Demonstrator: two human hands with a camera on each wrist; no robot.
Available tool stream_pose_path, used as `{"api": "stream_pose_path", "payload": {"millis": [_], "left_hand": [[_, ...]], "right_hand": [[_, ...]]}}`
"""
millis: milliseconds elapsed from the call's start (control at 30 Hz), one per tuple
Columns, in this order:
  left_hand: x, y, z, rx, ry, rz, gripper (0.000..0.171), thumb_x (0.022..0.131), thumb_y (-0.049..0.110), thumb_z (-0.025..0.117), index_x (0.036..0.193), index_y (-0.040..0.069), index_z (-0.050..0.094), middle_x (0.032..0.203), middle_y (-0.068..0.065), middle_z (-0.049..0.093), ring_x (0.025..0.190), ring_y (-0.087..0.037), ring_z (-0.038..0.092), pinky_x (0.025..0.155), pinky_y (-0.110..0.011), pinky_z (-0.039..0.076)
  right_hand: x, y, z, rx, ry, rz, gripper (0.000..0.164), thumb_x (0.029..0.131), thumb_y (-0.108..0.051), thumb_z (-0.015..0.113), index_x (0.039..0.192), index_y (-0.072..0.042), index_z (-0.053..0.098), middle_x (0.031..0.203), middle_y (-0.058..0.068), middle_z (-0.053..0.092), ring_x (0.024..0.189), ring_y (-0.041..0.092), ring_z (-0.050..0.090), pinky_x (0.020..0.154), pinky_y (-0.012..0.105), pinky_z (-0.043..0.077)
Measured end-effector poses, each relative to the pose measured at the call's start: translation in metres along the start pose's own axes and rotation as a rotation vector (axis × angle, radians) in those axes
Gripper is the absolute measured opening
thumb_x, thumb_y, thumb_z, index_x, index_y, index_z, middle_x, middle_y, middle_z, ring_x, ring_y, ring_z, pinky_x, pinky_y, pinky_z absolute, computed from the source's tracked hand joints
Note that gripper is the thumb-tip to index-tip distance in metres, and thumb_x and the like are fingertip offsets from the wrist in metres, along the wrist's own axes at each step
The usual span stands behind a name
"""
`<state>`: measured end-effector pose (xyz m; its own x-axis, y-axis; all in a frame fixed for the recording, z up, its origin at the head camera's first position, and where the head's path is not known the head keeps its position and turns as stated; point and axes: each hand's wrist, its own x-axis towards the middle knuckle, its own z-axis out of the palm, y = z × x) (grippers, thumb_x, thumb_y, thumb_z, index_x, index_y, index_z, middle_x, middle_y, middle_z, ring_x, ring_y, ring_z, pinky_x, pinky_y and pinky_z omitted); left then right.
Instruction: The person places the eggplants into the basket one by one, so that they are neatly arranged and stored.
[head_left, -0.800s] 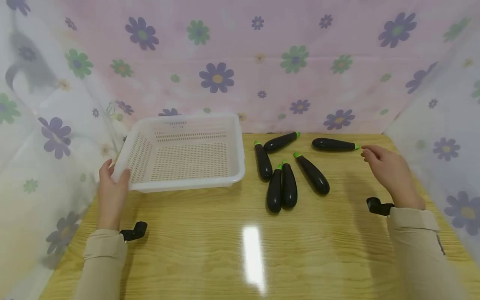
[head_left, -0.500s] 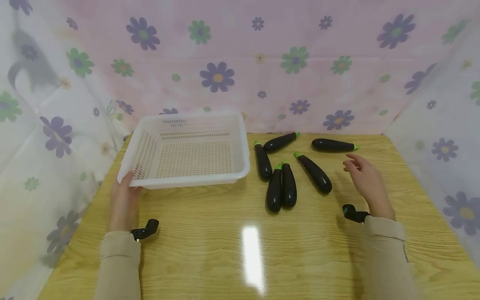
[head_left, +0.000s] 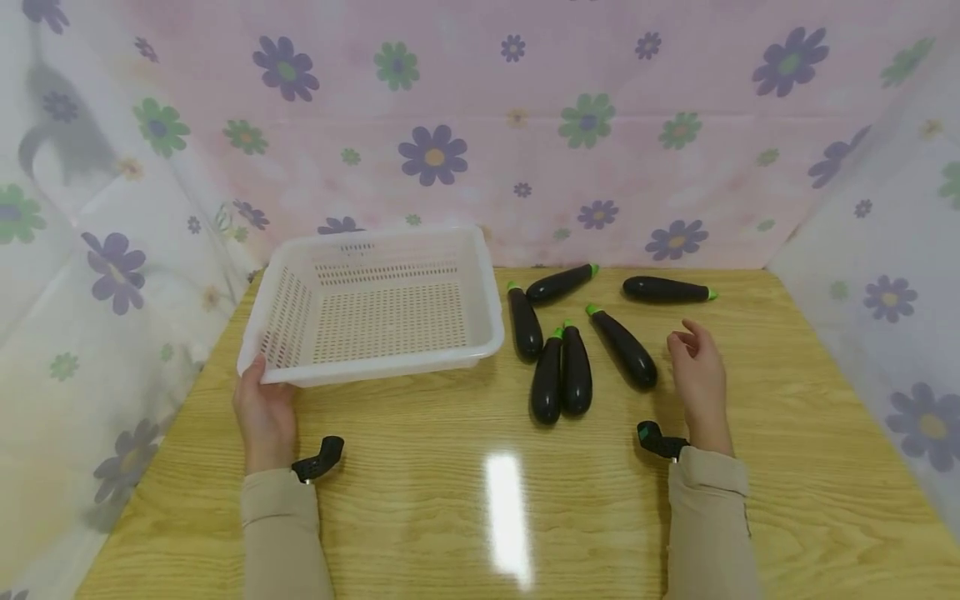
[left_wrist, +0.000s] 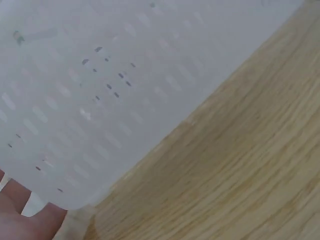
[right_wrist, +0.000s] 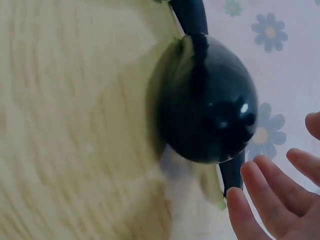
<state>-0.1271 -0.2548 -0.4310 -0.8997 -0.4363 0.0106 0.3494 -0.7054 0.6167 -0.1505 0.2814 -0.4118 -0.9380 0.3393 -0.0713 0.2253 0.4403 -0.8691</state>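
At the left, my left hand (head_left: 266, 417) holds the front left corner of a white plastic basket (head_left: 375, 365). Its thumb lies over the rim and its other fingers are mostly hidden beneath. The basket's slotted wall (left_wrist: 100, 110) fills much of the left wrist view. To the right of the basket lie several dark eggplants with green stem ends. My right hand (head_left: 699, 379) hovers with loosely bent fingers, holding nothing. Closest to it is a slanting eggplant (head_left: 624, 348); its round end (right_wrist: 215, 105) looms large in the right wrist view, apart from the fingertips (right_wrist: 252, 175).
Two eggplants (head_left: 576, 375) lie side by side near the middle. Another eggplant (head_left: 667, 290) lies at the back right. Flowered cloth (head_left: 517, 150) hangs behind the wooden table (head_left: 420, 492) and along both sides. Each wrist wears a small black camera (head_left: 321, 458).
My left hand has shifted right and now grips the basket's front corner; the basket has slid slightly right. My right hand has moved left and nearer, away from the back right eggplant.
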Motion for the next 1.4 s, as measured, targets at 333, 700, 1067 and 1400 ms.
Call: {"api": "stream_pose_path", "payload": {"millis": [333, 700, 1067, 1400], "left_hand": [[0.012, 0.005, 0.008, 0.006, 0.109, 0.037, 0.038, 0.087, 0.013, 0.049, 0.125, 0.006, 0.050, 0.133, -0.008, 0.042, 0.123, -0.019, 0.036, 0.101, -0.033, 0.023], [0.012, -0.005, 0.012, -0.009, 0.053, 0.118, 0.038, 0.087, 0.008, 0.046, 0.124, 0.001, 0.050, 0.132, -0.014, 0.042, 0.124, -0.025, 0.035, 0.101, -0.036, 0.023], [0.007, -0.012, 0.012, 0.022, 0.078, 0.079, 0.039, 0.088, 0.011, 0.046, 0.126, 0.003, 0.048, 0.133, -0.011, 0.041, 0.122, -0.022, 0.037, 0.101, -0.035, 0.023], [0.004, -0.008, 0.008, 0.086, 0.034, 0.146, 0.049, 0.088, 0.003, 0.039, 0.136, 0.012, 0.036, 0.136, -0.011, 0.037, 0.124, -0.025, 0.034, 0.102, -0.036, 0.023]], "right_hand": [[-0.001, -0.014, 0.026, -0.173, -0.227, -0.102, 0.056, 0.094, -0.032, 0.039, 0.140, -0.005, 0.024, 0.132, 0.023, 0.036, 0.117, 0.040, 0.036, 0.088, 0.051, 0.035], [0.000, -0.012, 0.023, -0.335, -0.323, -0.100, 0.073, 0.089, -0.045, 0.045, 0.141, -0.002, 0.017, 0.132, 0.031, 0.031, 0.117, 0.047, 0.031, 0.091, 0.056, 0.027], [-0.002, 0.001, 0.012, -0.193, -0.181, -0.009, 0.070, 0.090, -0.050, 0.033, 0.143, -0.006, 0.016, 0.135, 0.031, 0.023, 0.110, 0.044, 0.037, 0.086, 0.051, 0.032], [-0.003, -0.006, 0.019, 0.302, 0.020, 0.111, 0.051, 0.095, -0.023, 0.025, 0.144, -0.013, 0.014, 0.142, 0.013, 0.011, 0.081, 0.016, 0.051, 0.064, 0.022, 0.048]]}}
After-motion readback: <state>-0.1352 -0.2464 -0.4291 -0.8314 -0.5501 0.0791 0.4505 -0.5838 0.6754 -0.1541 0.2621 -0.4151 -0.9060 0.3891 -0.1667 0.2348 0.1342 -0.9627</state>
